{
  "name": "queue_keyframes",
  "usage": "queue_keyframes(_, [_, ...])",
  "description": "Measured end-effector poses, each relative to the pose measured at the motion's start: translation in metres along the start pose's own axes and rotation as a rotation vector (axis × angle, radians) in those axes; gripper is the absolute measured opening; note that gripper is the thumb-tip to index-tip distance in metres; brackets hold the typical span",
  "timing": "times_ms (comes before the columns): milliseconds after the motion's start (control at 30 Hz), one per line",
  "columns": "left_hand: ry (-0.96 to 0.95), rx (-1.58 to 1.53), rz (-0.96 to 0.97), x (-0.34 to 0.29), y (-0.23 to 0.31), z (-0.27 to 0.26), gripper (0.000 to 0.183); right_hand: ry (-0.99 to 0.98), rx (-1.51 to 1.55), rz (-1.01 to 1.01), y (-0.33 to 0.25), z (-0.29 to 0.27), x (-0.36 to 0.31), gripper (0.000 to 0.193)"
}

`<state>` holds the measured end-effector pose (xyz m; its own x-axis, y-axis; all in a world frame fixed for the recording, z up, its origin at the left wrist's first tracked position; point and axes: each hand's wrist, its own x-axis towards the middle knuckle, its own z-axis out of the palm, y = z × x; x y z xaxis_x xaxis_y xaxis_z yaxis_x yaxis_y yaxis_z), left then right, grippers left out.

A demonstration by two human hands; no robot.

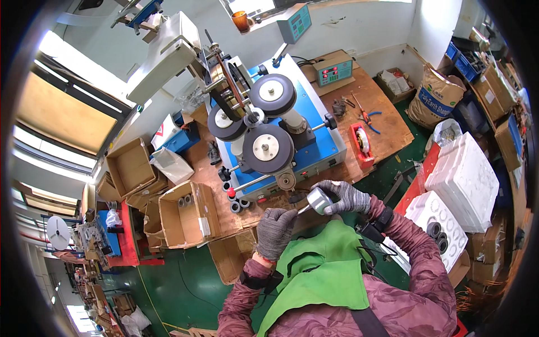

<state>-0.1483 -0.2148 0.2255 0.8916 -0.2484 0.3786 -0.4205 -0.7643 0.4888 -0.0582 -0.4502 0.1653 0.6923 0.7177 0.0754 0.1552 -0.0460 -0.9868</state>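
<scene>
Silver round-headed tool [319,201] is up in the air, between the two hands and just past the green apron [320,264]. Biggest is the brown wooden table [388,133]. On it stands a big machine with a blue top [309,106]. To the right is a thick white foam block [469,182]. A brown cardboard box [209,209] sits to the left of the machine. Three dark wheels [268,148] lie flat on the machine, close to each other. Behind it, to the right, is a box with red lights [335,73].

Both hands wear grey gloves. The right hand [351,197] is bent around the tool's round head and holds it. The left hand [275,233] has its fingers curled in, right by the end of the tool's thin stem [304,210]. I cannot tell if they grip anything. Smallest are the little dark rings [235,206] on the table, near the machine's front left corner.
</scene>
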Motion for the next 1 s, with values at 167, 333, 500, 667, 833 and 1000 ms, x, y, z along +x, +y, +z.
queue_keyframes(167, [-0.048,0.207,0.18,0.01,0.008,-0.017,0.022,-0.094,-0.032,0.029,-0.009,0.001,0.002,0.071])
queue_keyframes(333, [-0.1,0.246,0.338,0.024,0.009,-0.03,0.024,-0.193,0.006,0.03,-0.008,0.009,0.001,0.069])
queue_keyframes(500, [-0.153,0.177,0.409,0.04,0.005,-0.03,0.024,-0.298,0.039,0.062,-0.011,0.018,-0.003,0.068])
queue_keyframes(667, [-0.201,0.109,0.421,0.051,0.002,-0.025,0.022,-0.363,0.264,0.183,-0.019,0.028,-0.007,0.067])
queue_keyframes(833, [-0.128,-0.201,0.148,0.064,-0.012,-0.033,0.025,-0.342,0.587,0.247,0.008,0.039,-0.016,0.066])
queue_keyframes(1000, [-0.366,-0.753,-0.22,0.022,-0.039,-0.026,0.05,-0.332,0.661,0.237,0.012,0.039,-0.016,0.069])
